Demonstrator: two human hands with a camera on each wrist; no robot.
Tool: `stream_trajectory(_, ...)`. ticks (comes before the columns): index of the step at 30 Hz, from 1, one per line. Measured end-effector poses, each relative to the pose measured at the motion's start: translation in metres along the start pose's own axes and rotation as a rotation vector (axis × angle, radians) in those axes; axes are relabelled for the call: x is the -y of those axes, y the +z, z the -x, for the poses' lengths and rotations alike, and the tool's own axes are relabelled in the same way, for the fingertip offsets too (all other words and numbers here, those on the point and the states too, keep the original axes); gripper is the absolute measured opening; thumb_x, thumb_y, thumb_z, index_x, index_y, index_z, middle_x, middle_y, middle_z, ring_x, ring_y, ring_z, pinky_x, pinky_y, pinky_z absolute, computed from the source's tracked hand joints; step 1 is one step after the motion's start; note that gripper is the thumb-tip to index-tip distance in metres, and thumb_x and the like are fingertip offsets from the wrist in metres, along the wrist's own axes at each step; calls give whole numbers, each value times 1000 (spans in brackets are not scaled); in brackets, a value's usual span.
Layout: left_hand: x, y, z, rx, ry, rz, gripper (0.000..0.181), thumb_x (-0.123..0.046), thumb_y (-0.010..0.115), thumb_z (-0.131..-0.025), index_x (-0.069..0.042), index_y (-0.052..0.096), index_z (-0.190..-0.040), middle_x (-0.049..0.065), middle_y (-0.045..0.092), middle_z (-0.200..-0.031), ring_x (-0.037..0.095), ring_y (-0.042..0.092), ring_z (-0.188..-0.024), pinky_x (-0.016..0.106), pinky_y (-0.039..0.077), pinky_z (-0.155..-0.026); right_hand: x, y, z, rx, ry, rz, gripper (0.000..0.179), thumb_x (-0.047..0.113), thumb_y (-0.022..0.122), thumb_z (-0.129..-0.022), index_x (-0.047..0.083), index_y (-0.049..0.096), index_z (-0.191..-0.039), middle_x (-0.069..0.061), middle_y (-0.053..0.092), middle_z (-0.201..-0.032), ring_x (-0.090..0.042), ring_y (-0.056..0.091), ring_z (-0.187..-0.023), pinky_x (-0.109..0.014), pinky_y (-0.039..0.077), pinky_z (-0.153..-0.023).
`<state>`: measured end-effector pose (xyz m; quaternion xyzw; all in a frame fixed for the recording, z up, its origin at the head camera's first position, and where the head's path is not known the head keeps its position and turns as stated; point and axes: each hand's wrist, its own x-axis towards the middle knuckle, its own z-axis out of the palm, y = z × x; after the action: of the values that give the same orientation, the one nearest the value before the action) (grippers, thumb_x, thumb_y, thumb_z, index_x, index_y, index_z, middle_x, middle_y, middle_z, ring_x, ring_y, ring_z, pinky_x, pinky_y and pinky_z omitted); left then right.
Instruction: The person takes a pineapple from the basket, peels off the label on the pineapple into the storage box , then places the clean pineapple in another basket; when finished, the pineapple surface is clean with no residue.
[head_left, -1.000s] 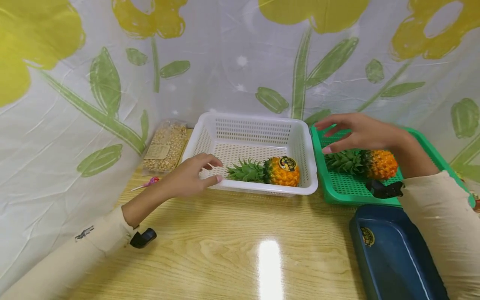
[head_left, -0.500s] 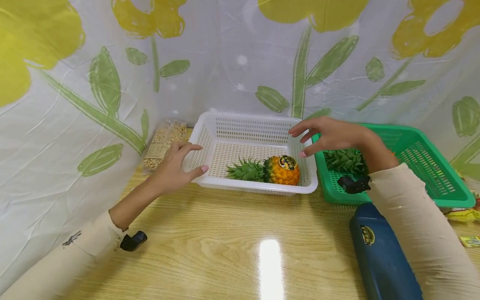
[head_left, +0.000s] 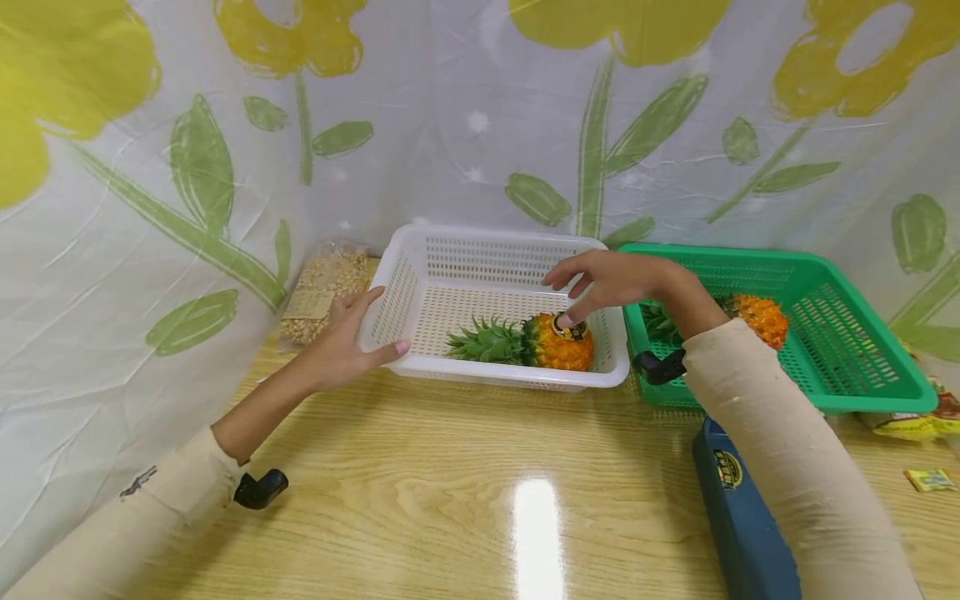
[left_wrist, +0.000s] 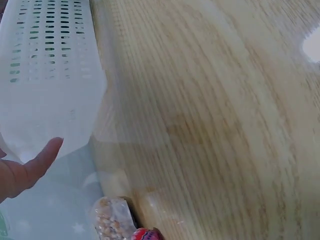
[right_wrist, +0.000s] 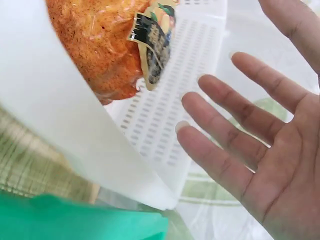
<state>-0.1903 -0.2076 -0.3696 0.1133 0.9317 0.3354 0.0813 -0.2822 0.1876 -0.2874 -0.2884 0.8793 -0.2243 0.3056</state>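
Observation:
My left hand [head_left: 341, 342] is at the left end of a white plastic basket [head_left: 491, 375], thumb extended by its front corner; contact with the rim is unclear. In the left wrist view, the thumb [left_wrist: 42, 162] points at the basket's outer side. Inside the basket lies a pineapple [head_left: 566, 350] with green leaves and a black-and-gold label. Above the basket's right end hovers my right hand [head_left: 611, 283], its fingers spread and holding nothing. The right wrist view has these fingers apart from the pineapple [right_wrist: 100, 45].
A green basket [head_left: 847, 333] with another pineapple [head_left: 763, 321] stands to the right, partly behind my right arm. In front of it sits a dark blue tray [head_left: 738, 508]. A bag of kernels [head_left: 315, 296] lies at the left, and small packets [head_left: 930, 480] at the far right.
My right hand has moved left from over the green basket to over the white basket's right end. My left hand has shifted left to the white basket's left end.

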Motion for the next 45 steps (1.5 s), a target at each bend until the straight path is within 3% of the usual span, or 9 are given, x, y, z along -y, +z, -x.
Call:
stream_trajectory(4, 4, 1, -2, 23, 0, 13, 107, -56, 68, -89, -15, 3, -163, 34, 6, -157, 59, 29, -137, 80, 28, -103, 1, 2, -10, 23, 13, 17, 74, 39, 78, -88, 14, 46, -150, -14, 44, -154, -37, 46, -137, -53, 45, -107)
stream_trajectory(9, 8, 3, -3, 32, 18, 47, 110, -51, 70, -89, -13, -2, -162, 33, 6, -161, 56, 20, -144, 81, 21, -106, 3, 3, -19, 90, 40, 29, 75, 37, 78, -89, 13, 45, -151, -16, 40, -156, -40, 41, -141, -55, 43, -109)
stream_trajectory(18, 10, 3, -5, 47, 71, 158, 108, -43, 72, -90, -9, -2, -162, 27, 8, -164, 51, 27, -144, 72, 23, -113, 8, 6, -31, 228, 92, 85, 81, 40, 77, -89, 14, 38, -155, -18, 34, -159, -39, 41, -142, -52, 44, -108)
stream_trajectory(28, 10, 4, -5, 70, 32, 191, 112, -47, 73, -89, -14, -5, -162, 26, 10, -165, 51, 26, -146, 73, 20, -114, 9, 10, -38, 335, 186, 23, 91, 41, 79, -86, 18, 29, -159, -19, 27, -162, -39, 41, -142, -55, 51, -100)
stream_trajectory(45, 9, 4, -5, 73, 16, 194, 112, -48, 73, -89, -15, -4, -162, 26, 12, -165, 50, 26, -147, 71, 22, -114, 10, 16, -47, 390, 251, 82, 100, 35, 84, -83, 21, 22, -161, -19, 19, -165, -37, 34, -147, -52, 53, -98)
